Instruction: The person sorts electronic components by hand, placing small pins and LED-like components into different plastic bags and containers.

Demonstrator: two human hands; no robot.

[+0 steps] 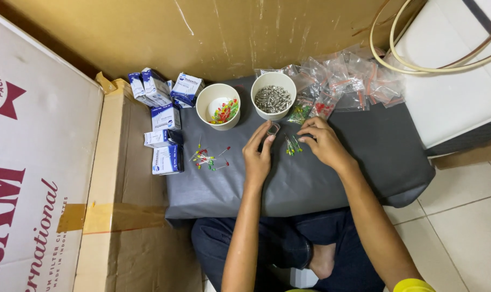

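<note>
My left hand (pixel 258 154) and right hand (pixel 321 141) over the grey mat (pixel 364 162)
Left fingers pinch a small metal piece (pixel 273 128); right fingertips close narrowly on the green LEDs (pixel 292 145)

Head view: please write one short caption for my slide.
Left hand holds a small metal part; right hand touches LEDs on grey mat.

You get one view only: head-worn camera, looking steeply down, close over the grey mat (pixel 332 178), with the brown wall (pixel 202 32) at frame top and your lap at the bottom.
</note>
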